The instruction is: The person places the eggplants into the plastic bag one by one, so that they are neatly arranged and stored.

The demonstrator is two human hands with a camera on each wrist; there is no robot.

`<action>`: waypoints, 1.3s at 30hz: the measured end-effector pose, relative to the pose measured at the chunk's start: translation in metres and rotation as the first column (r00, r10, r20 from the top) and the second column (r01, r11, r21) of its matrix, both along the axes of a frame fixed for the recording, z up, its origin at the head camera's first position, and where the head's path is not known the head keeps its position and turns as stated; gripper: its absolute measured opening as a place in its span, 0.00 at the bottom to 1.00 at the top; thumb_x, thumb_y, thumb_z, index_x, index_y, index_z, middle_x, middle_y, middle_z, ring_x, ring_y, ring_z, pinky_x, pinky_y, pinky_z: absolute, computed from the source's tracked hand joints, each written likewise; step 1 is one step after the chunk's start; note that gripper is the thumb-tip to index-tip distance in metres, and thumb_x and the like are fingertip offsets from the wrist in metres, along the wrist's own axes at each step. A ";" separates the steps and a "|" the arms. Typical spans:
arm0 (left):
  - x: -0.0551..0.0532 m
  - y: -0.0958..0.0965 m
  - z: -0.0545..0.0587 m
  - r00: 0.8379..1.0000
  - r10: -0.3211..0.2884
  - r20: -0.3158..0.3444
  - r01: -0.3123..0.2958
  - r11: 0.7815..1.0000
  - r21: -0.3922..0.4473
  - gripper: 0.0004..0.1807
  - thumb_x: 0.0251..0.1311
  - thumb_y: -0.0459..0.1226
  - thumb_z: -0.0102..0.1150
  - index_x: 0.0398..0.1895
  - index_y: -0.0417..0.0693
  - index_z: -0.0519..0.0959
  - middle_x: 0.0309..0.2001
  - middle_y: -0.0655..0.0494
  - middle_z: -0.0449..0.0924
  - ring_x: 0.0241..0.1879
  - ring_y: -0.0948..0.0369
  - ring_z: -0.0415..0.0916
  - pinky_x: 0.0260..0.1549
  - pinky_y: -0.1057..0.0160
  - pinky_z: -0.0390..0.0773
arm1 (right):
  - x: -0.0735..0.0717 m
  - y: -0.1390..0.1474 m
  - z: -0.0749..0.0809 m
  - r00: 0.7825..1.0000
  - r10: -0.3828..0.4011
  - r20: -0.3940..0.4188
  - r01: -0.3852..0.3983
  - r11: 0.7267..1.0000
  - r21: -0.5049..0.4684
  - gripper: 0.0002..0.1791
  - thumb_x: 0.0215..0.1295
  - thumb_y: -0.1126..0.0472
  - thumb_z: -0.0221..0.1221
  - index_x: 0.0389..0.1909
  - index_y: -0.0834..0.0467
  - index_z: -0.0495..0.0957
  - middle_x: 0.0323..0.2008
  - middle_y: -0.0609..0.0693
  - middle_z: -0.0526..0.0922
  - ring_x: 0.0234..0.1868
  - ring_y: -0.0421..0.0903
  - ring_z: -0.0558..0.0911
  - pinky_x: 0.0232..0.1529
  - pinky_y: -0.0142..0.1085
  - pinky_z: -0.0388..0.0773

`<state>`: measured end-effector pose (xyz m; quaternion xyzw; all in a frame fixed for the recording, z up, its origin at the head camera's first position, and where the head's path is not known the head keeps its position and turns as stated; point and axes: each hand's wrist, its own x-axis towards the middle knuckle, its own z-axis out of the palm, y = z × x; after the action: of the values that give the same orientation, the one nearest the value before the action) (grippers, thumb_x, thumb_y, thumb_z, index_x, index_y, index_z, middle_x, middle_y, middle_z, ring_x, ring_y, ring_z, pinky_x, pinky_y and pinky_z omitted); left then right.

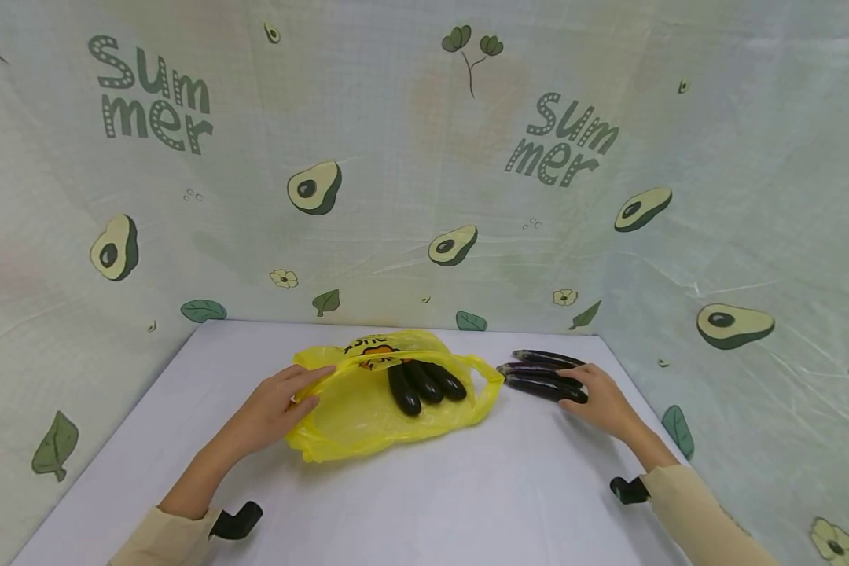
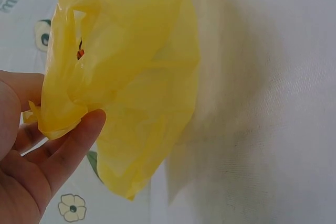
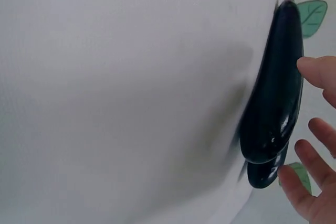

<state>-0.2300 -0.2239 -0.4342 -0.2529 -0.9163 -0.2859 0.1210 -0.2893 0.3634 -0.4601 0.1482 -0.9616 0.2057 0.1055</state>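
Observation:
A yellow plastic bag (image 1: 347, 420) lies on its side with its mouth toward me and three dark purple eggplants (image 1: 426, 383) inside. My left hand (image 1: 272, 407) pinches the left edge of the bag's mouth; in the left wrist view the thumb and fingers hold the yellow plastic (image 2: 142, 66). To the right of the bag, three more eggplants (image 1: 546, 387) lie side by side. Over their near ends is my right hand (image 1: 600, 399), its fingers spread. In the right wrist view the thumb is at the side of the front eggplant (image 3: 273, 93); whether it touches is unclear.
Everything lies on a white table (image 1: 424, 503). A cloth backdrop (image 1: 396, 118) printed with avocados, leaves and lettering stands behind the table and along both sides. A black wrist device (image 1: 237, 520) sits at the left cuff, another black device (image 1: 630, 490) at the right cuff.

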 end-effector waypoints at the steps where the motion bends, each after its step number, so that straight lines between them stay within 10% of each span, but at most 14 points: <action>1: 0.000 0.000 0.000 1.000 -0.005 -0.004 0.005 1.000 0.002 0.31 0.69 0.30 0.68 0.75 0.53 0.76 0.44 0.60 0.79 0.33 0.66 0.68 0.31 0.67 0.74 | -0.001 0.002 -0.001 1.000 -0.003 0.004 0.003 1.000 0.005 0.31 0.62 0.62 0.76 0.65 0.62 0.81 0.57 0.65 0.79 0.59 0.68 0.79 0.60 0.66 0.75; 39: 0.002 0.002 0.002 0.999 0.015 0.037 -0.015 1.000 0.003 0.31 0.70 0.31 0.68 0.75 0.56 0.76 0.44 0.60 0.78 0.34 0.65 0.69 0.32 0.66 0.75 | -0.006 0.022 -0.002 0.991 0.036 0.132 -0.050 0.993 0.104 0.24 0.62 0.68 0.73 0.59 0.66 0.83 0.50 0.64 0.87 0.43 0.55 0.86 0.45 0.54 0.84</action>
<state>-0.2284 -0.2222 -0.4321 -0.2404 -0.9199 -0.2909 0.1066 -0.2949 0.3852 -0.4625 0.1608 -0.9725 0.1655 0.0301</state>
